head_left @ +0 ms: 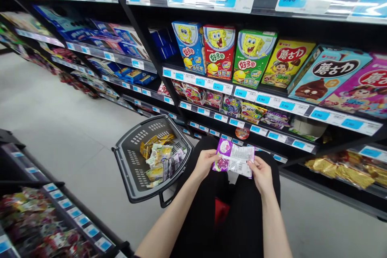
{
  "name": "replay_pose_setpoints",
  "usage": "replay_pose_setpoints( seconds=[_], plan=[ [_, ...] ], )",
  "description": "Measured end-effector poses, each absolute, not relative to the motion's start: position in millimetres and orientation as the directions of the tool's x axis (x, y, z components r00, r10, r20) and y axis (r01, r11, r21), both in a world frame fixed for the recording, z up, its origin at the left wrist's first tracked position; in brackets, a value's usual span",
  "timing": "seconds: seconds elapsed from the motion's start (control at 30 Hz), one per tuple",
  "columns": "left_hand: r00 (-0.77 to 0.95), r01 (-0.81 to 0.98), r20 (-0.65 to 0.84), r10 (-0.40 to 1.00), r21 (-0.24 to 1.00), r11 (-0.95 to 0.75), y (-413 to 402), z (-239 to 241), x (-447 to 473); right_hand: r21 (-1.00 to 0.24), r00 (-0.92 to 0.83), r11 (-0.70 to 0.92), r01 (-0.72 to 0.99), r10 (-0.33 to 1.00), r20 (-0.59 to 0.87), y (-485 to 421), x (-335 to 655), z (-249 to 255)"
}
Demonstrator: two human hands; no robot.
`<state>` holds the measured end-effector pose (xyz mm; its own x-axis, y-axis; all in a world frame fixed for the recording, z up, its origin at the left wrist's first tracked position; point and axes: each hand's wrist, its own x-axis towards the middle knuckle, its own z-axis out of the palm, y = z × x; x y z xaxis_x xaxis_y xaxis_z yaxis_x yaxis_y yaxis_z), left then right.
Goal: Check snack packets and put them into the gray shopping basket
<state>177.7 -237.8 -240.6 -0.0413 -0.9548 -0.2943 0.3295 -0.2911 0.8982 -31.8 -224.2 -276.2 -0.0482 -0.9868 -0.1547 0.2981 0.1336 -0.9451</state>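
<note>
A purple and white candy packet point(234, 157) with grapes printed on it is stretched between my two hands, above my knees. My left hand point(207, 162) pinches its left end, and my right hand point(260, 171) pinches the right end. The side facing me carries small print, too fine to read. To the left of my legs, a grey shopping basket point(133, 161) stands on the floor. Inside it lie several snack packets point(163, 157) in yellow, pale green and purple wrappers.
Ahead are shelves with snack boxes point(255, 58) and a lower row of small candy bags point(231, 105). Gold-wrapped packets point(341, 171) lie at the lower right. A bin of wrapped sweets point(39, 225) is at the lower left. Grey floor point(84, 129) runs along the aisle.
</note>
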Motion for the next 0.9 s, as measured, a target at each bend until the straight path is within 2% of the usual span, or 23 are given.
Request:
replay_pose_setpoints(
  seconds=[0.23,0.4,0.57,0.73,0.9],
  plan=[
    [0.004,0.37,-0.273,-0.962,0.894,-0.252,-237.5,-244.6,178.6,-0.963,-0.019,0.149,0.223,-0.987,-0.158,-225.6,-41.5,-275.7],
    [0.008,0.33,-0.248,-0.969,0.915,-0.231,-237.4,-241.0,177.0,-0.973,-0.01,0.124,0.192,-0.992,-0.129,-225.9,-40.3,-271.0],
    [0.017,0.193,-0.145,-0.989,0.971,-0.139,-237.1,-235.1,178.5,-0.993,-0.126,0.052,0.104,-0.99,-0.065,-223.9,-40.5,-270.8],
    [0.133,-0.011,0.047,-0.99,0.999,0.046,-236.6,-229.7,185.1,-0.998,-0.323,-0.055,-0.023,-0.944,0.059,-220.5,-36.0,-272.6],
    [0.127,-0.096,0.074,-0.989,0.993,0.062,-231.1,-231.9,187.3,-0.986,-0.333,-0.16,-0.057,-0.927,0.17,-219.7,-31.6,-268.1]
  ],
)
